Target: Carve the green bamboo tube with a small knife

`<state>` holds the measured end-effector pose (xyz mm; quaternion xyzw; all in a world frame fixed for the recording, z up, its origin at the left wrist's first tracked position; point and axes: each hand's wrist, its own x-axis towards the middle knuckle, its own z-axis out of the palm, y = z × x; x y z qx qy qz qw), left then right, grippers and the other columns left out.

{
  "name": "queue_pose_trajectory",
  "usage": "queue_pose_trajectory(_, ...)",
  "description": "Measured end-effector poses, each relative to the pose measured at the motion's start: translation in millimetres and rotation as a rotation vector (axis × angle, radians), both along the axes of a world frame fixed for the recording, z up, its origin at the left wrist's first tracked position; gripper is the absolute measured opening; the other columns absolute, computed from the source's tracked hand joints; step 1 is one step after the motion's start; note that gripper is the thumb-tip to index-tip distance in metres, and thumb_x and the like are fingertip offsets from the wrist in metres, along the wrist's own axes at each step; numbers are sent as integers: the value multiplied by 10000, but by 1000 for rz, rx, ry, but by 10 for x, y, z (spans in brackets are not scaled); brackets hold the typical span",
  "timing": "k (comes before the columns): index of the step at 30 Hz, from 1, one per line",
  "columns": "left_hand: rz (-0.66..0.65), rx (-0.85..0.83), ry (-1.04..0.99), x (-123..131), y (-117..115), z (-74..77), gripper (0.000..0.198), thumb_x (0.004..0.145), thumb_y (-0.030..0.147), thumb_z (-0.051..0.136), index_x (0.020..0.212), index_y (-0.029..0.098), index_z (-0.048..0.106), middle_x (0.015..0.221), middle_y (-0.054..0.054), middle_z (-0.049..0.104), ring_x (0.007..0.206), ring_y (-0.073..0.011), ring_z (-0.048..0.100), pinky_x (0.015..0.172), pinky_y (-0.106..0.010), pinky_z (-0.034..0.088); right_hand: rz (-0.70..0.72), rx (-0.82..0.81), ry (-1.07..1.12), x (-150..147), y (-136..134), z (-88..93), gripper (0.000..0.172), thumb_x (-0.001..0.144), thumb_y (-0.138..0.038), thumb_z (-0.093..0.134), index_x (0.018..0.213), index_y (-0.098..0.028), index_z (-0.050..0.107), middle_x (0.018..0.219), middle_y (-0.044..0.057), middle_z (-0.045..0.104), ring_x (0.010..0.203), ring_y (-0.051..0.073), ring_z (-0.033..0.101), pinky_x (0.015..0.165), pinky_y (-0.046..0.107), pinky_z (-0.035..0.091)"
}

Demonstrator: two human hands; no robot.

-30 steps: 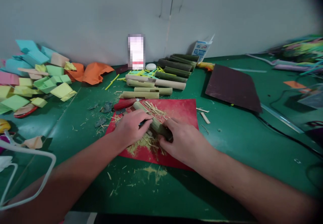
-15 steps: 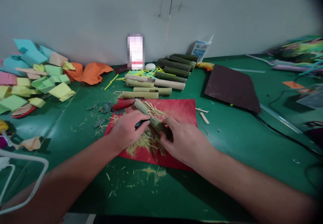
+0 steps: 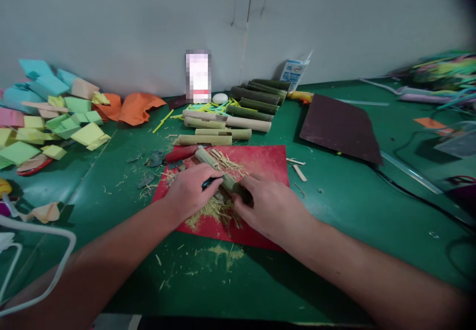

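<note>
A pale green bamboo tube [image 3: 206, 158] lies slanted across a red sheet [image 3: 266, 164], its near end toward me. My right hand [image 3: 273, 206] grips that near end, thumb below and fingers above. My left hand [image 3: 191, 186] is closed around a small dark tool [image 3: 209, 182], most of it hidden by the fingers; its tip meets the tube's side near the middle. Under and around the tube are bamboo shavings [image 3: 228, 161] and yellowish dust [image 3: 203, 216]. Behind my left hand, a red-handled tool [image 3: 182, 153] rests at the sheet's far edge.
Several bamboo tubes [image 3: 247, 123] lie in rows behind the sheet, near a phone [image 3: 199, 75] and a drink carton [image 3: 293, 72]. Folded coloured papers [image 3: 52, 117] pile up on the left. A dark brown board [image 3: 340, 127] lies right, and a white wire frame [image 3: 63, 265] is near my left forearm.
The dark tool in my left hand has shifted slightly to the right along the tube. My right hand keeps its grip, and the whole view has moved a little.
</note>
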<state>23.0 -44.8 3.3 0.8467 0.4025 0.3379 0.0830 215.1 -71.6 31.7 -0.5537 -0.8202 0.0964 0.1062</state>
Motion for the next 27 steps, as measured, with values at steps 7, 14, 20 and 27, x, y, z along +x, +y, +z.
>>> queue_pose_trajectory(7,37,-7,20,0,-2,-1,138,856,234,547,948,172,629,902,-52,670,829,-160,626,772,-303,501,12,4,66,-18,15,-20,103,794,-274,464,805,-189,521,761,29,582,590,126,496,514,264,276)
queue_pose_trajectory(14,-52,-58,70,32,-48,16,156,878,232,512,958,163,627,846,-47,655,800,-149,617,710,-271,480,18,-21,82,-9,9,-19,115,793,-297,483,784,-191,529,737,25,582,600,133,500,520,263,291)
queue_pose_trajectory(20,-18,-27,33,42,-30,13,140,876,213,510,885,149,634,823,-52,653,784,-151,609,716,-276,476,32,-7,60,-10,14,-27,119,788,-290,482,743,-188,523,757,30,569,618,133,500,544,268,303)
queue_pose_trajectory(27,-15,-12,46,40,-14,17,150,882,208,493,857,148,628,817,-46,644,779,-141,599,716,-265,465,27,-3,38,-21,14,-23,138,809,-283,447,745,-184,519,744,33,569,608,135,510,533,274,294)
